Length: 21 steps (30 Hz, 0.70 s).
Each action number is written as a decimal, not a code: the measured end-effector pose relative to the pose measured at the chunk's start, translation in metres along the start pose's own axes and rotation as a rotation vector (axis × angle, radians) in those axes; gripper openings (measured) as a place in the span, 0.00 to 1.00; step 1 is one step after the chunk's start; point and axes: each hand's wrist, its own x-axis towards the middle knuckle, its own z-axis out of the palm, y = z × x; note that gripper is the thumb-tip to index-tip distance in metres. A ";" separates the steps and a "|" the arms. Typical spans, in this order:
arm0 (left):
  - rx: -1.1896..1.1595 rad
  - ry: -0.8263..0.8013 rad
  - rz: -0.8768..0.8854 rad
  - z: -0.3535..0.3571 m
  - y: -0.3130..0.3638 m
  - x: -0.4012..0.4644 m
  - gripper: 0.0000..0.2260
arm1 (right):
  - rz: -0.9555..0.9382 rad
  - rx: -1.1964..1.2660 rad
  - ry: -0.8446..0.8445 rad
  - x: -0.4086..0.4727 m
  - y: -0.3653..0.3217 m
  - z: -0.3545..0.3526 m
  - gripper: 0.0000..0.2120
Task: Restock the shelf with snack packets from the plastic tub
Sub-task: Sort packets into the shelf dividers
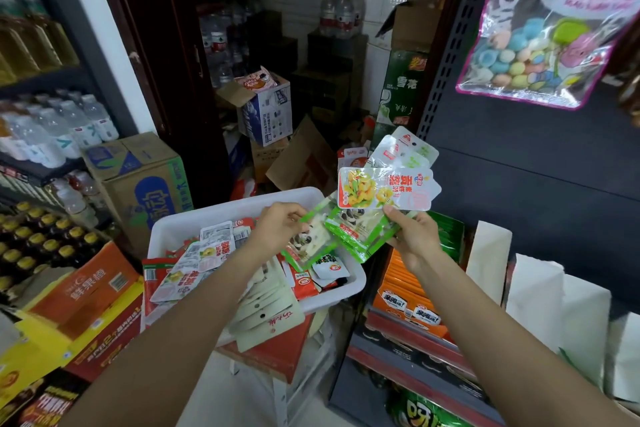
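Head view: your right hand (414, 239) pinches a fanned stack of snack packets (384, 189) above the plastic tub (239, 208); your left hand (280, 225) pinches a green packet (313, 243) at the stack's edge. Fan looks loose, so tugging the green one could spill others. The shelf (519, 184) is just right.

Plastic tub (239, 208) sits centre, snack packets (194, 263) heaped in it; left hand (280, 225) over the tub; right hand (414, 239) beside it, fanned packets (384, 189) above; shelf (415, 333) right; cartons (138, 180) left.
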 end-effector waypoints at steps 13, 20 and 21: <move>-0.606 0.023 -0.052 -0.023 0.059 -0.006 0.07 | -0.138 -0.428 -0.075 -0.019 -0.015 0.011 0.06; -0.556 -0.174 -0.130 0.051 0.065 0.004 0.09 | -0.024 -0.400 -0.144 -0.036 -0.021 -0.025 0.08; -0.540 -0.205 -0.123 0.063 0.069 0.003 0.08 | -0.019 -0.369 -0.118 -0.038 -0.022 -0.034 0.09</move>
